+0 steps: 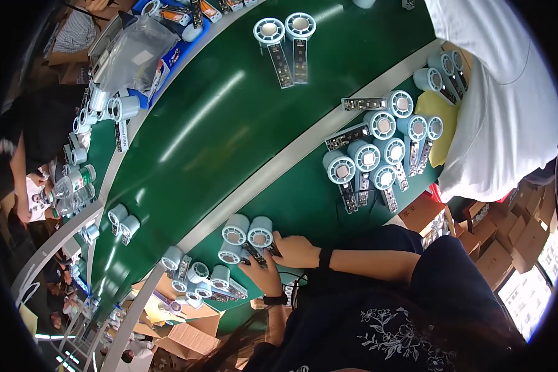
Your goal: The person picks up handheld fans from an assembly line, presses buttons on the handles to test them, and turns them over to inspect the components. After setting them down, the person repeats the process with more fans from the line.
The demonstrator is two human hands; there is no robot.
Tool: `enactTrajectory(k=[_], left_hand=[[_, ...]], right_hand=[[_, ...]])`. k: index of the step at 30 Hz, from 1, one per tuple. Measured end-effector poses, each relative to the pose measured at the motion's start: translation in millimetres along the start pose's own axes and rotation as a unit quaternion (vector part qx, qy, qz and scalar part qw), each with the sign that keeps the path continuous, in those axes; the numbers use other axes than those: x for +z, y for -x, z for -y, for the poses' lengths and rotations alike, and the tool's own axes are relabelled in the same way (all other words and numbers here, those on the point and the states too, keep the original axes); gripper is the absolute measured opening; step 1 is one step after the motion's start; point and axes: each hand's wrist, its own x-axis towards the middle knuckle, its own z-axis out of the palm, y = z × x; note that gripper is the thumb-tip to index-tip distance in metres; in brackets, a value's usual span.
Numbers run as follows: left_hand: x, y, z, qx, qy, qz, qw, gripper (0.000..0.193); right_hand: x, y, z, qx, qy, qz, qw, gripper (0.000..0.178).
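Note:
Both my hands are together at the near edge of the green table, at a small cluster of light-blue round fan heads with bare circuit-board strips. My right hand is closed at the strip of one fan unit, beside its round head. Next to it, my left hand has its fingers curled on the strip end; fingers and strip overlap, so the exact grip is partly hidden. Touching that unit on the left are another fan unit and a lower fan unit.
Several fan units lie left of my hands, above an open cardboard box. A larger group of fan units lies to the right, beside a person in a white shirt. Beyond a metal rail, a green belt carries more units.

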Motion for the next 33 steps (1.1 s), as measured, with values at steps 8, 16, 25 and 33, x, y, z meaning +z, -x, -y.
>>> enactTrajectory(k=[8, 16, 25, 33], left_hand=[[-29.2, 29.4, -42.5, 0.061, -0.048, -0.034, 0.996, 0.04], [-17.7, 24.6, -126.8, 0.1, 0.075, 0.01, 0.992, 0.032], [-10.7, 37.9, -170.8, 0.142, 0.176, 0.095, 0.969, 0.022], [-56.6, -5.9, -234.6, 0.246, 0.1, -0.061, 0.962, 0.027]], right_hand=[[-124.0, 13.1, 30.7, -0.127, -0.228, 0.062, 0.963, 0.029], [-330.8, -61.9, 12.7, -0.204, -0.241, -0.451, 0.835, 0.032], [-484.6, -102.1, -66.5, 0.011, 0.111, -0.685, 0.72, 0.058], [-400.6, 25.3, 10.1, -0.319, 0.129, -0.423, 0.838, 0.042]])
